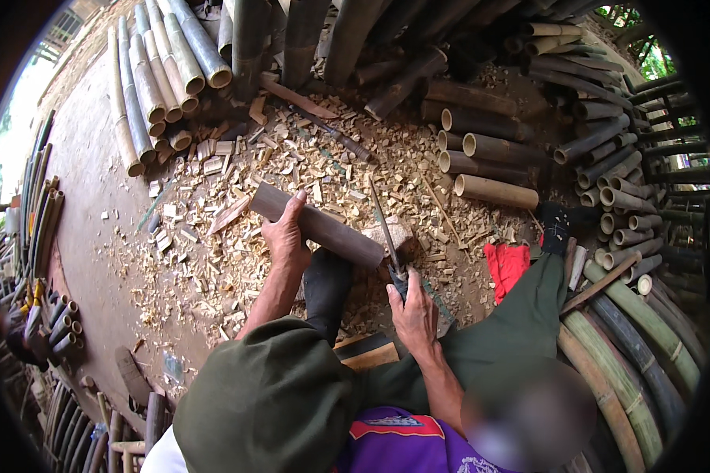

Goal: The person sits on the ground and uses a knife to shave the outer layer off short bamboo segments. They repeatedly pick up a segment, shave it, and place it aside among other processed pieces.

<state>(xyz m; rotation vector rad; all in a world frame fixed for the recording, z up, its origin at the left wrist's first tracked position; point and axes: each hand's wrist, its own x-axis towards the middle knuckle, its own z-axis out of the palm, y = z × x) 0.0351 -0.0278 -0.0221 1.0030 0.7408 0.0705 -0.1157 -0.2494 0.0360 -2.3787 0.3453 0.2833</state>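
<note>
My left hand [286,235] is closed around a dark brown bamboo tube [335,232], thumb along its upper side. The tube lies slanted across, its right end lower and close to the blade. In my right hand [415,311] is a knife [381,213] with a dark handle; its long narrow blade points away from me, beside the tube's right end. A pale block [394,233] sits on the ground behind the blade and tube end. My dark-socked foot [323,288] is under the tube, and my green-trousered right leg stretches out to the right.
Bamboo chips [292,169] cover the ground around me. A second long blade with a dark handle [345,144] lies beyond. Bamboo poles [158,75] are stacked at far left, cut tubes [497,162] at far right. A red cloth [508,268] lies by my right leg; green poles [615,370] lie at right.
</note>
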